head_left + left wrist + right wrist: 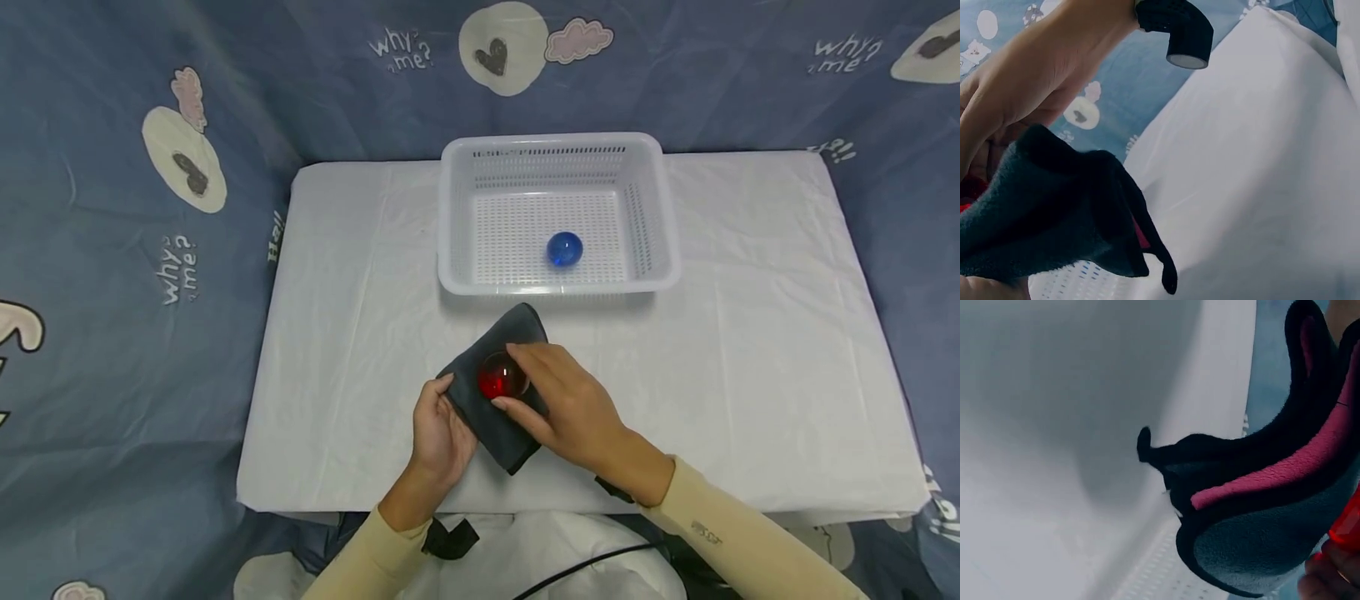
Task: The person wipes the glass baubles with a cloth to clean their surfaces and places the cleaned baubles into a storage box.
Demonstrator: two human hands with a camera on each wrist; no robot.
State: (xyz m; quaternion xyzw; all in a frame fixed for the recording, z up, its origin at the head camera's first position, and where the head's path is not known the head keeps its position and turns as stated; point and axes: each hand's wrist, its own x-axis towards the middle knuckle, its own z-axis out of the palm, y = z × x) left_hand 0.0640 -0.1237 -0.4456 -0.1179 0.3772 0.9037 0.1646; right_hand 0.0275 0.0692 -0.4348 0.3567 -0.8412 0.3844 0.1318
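Note:
A folded dark grey-green cloth (498, 432) lies across my left hand (441, 437), whose thumb grips its left edge. Pink lining shows between the folds of the cloth (1260, 550) in the right wrist view. On top of it sits a clear red ball (501, 377), which my right hand (581, 408) pinches between thumb and fingertips. Only a sliver of the red ball (1347, 522) appears at the right edge of the right wrist view. In the left wrist view, the cloth (1060, 206) hides most of the ball.
A white perforated plastic basket (459, 217) stands at the back of the white-covered table (765, 333), just beyond the cloth. Inside it, towards the front, rests a clear blue ball (565, 249). Patterned blue fabric (360, 108) hangs behind and beside the table.

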